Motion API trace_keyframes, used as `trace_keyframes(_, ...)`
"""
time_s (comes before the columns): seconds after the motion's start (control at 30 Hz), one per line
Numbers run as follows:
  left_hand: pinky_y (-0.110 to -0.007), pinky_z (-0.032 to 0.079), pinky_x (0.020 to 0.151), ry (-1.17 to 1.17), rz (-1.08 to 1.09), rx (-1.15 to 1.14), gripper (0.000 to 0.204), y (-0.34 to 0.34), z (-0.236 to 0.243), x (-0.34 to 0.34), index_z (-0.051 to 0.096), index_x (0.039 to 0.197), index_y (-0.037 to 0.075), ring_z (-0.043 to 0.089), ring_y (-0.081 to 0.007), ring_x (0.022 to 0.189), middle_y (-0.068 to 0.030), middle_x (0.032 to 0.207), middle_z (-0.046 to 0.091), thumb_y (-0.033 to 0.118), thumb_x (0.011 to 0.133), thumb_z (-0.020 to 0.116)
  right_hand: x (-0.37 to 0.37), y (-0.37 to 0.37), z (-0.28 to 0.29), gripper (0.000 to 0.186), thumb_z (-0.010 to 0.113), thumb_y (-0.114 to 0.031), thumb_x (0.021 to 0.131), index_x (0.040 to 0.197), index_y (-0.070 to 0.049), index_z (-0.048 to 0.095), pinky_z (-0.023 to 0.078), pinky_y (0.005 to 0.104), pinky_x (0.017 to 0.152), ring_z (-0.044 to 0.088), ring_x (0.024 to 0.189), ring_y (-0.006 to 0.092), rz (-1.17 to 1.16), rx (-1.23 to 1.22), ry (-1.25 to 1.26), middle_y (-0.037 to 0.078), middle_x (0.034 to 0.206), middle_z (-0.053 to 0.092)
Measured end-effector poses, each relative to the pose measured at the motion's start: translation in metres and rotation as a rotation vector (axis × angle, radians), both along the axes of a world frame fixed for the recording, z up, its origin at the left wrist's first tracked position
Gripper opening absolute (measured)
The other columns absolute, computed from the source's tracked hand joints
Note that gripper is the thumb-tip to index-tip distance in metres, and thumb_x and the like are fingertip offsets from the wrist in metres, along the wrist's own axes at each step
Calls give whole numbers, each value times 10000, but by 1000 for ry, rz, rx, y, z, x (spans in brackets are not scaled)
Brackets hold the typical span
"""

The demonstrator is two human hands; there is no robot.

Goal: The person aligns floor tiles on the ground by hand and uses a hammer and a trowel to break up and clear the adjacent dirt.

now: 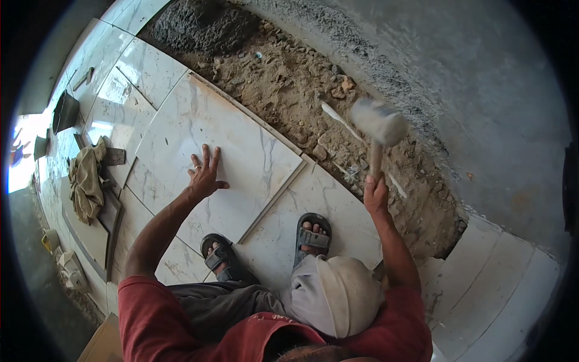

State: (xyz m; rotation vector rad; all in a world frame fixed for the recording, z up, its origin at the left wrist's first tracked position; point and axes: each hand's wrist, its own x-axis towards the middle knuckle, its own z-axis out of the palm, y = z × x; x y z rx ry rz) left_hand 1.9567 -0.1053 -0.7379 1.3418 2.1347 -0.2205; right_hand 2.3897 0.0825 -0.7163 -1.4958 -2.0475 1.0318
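While left hand (206, 176) touches one tile (244, 166), right hand (376, 194) holding one mallet (384, 125)

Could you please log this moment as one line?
left hand: spread on tile | right hand: gripping mallet, above soil | cloth: left of tile

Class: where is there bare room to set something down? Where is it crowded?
Bare: the pale tile between the left hand and its edge along the soil strip; also the floor tile between the right sandal and right forearm.
Crowded: the left side, where a cloth and slabs lie; the soil, with the mallet in the right hand over it.
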Motion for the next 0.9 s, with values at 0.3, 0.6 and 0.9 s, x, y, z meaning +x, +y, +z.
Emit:
trace_keyframes(0.3, -769, 301, 829, 9, 6, 13, 1173, -10, -14, -7, 30, 1455, 213, 66, -647, 1245, -226, 1491, -78, 379, 607, 823, 3, 2, 26, 466, 392, -451, 947, 898, 5, 472, 389, 404, 478, 510, 520, 280, 190, -173, -193, 111, 598, 479)
trace_keyframes(0.6, -766, 308, 822, -1, 10, 2, 1168, -7, -24, -13, 29, 1455, 207, 68, -660, 1234, -241, 1486, -69, 360, 613, 824, 6, 18, -24, 528, 380, -498, 936, 979, 13, 504, 418, 380, 497, 550, 555, 235, 195, -384, -445, 115, 614, 496)
trace_keyframes(0.9, -763, 304, 831, -41, -18, 39, 1160, 5, -10, 3, 25, 1455, 189, 61, -661, 1233, -248, 1483, -77, 355, 626, 818, 39, -1, -54, 501, 476, -456, 913, 962, 42, 488, 413, 421, 543, 549, 633, 283, 97, 88, -225, 154, 695, 520)
